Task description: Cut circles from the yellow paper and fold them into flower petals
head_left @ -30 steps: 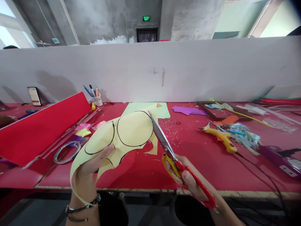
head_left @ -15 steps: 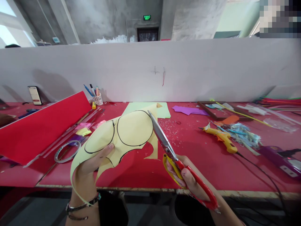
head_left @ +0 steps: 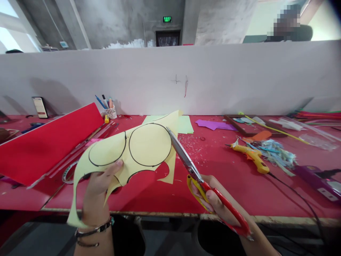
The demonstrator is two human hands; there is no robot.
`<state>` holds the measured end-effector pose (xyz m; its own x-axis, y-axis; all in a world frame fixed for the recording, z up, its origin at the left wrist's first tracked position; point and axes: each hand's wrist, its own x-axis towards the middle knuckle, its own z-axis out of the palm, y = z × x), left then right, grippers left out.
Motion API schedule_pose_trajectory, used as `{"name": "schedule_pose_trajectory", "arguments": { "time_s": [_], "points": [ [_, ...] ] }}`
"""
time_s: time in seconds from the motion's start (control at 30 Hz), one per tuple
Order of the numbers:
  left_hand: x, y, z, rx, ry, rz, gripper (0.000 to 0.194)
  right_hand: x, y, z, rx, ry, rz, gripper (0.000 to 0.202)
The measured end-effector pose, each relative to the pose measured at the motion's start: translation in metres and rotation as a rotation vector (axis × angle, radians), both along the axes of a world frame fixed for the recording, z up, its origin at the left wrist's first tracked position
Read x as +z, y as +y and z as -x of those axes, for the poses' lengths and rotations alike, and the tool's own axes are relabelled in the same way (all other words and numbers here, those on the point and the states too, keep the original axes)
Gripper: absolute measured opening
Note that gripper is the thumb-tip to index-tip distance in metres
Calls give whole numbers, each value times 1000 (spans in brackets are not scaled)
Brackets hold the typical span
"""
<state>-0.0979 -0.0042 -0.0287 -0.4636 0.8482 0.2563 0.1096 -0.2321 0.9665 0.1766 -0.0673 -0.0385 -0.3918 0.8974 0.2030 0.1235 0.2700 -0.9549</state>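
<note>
A pale yellow sheet [head_left: 150, 144] with black circles drawn on it is pinched in my left hand [head_left: 102, 181], thumb on top. Its lower edge has curved cut-outs, and one end curls down past my wrist. My right hand [head_left: 213, 195] grips large scissors [head_left: 186, 160] by their red and yellow handles. The blades point up and to the left, with the tip over the right rim of the right-hand circle. The blades look nearly closed. Light green sheets [head_left: 186, 124] lie on the red table behind the yellow sheet.
To the right are a yellow glue gun [head_left: 252, 156] with its cord, blue-white strands [head_left: 277, 151] and a purple device [head_left: 317, 181]. A red board [head_left: 53, 142], a tape roll [head_left: 69, 172] and a pen cup [head_left: 111, 112] stand left. Beyond the partition [head_left: 149, 81] is a person [head_left: 289, 26].
The yellow sheet has shifted left with my left hand, its curled end now lower and farther left. The scissors have barely moved. The person behind the partition has come farther into view.
</note>
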Motion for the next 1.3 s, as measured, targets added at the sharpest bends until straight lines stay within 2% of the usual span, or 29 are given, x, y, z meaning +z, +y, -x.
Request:
{"name": "schedule_pose_trajectory", "arguments": {
  "time_s": [0.13, 0.23, 0.33, 0.37, 0.43, 0.53, 0.63, 0.7, 0.73, 0.83, 1.03, 1.13, 1.23, 1.3],
  "points": [
    [6, 14, 2, -16, -3, -44, 27, -2, 0, -1, 1, 12, -2, 51],
    [7, 21, 2, 4, -32, -79, 19, -4, 0, 2, -8, 24, 10, 51],
    [11, 20, -6, 3, -59, -134, 33, -12, 2, 9, -43, 86, 28, 47],
    [14, 19, -10, -49, -101, -170, 40, -15, 3, 11, -57, 118, 29, 46],
    [19, 15, -21, -236, -280, -270, 46, -21, 5, 16, -67, 163, 32, 45],
    [21, 8, -42, -535, -575, -385, 41, -25, 7, 22, -60, 189, 34, 44],
    [14, 4, -63, -666, -577, -376, 56, -23, 6, 26, -66, 202, 45, 45],
    [9, 4, -74, -748, -452, -347, 71, -21, 5, 28, -66, 214, 61, 46],
    [7, 4, -78, -759, -384, -339, 72, -20, 4, 28, -66, 222, 65, 46],
    [9, 4, -84, -699, -284, -277, 58, -18, 2, 26, -46, 201, 78, 46],
    [27, 2, -79, -416, -535, -117, 33, -5, 1, 21, 4, 73, 47, 48],
    [32, 5, -76, -385, -647, -17, 18, -1, 1, 21, 8, 15, -16, 48],
    [32, 7, -75, -369, -715, 48, 18, -2, 2, 20, -11, -19, -55, 46],
    [30, 6, -74, -375, -650, -11, 23, -5, 2, 19, -11, -11, -43, 45]
  ]
}}
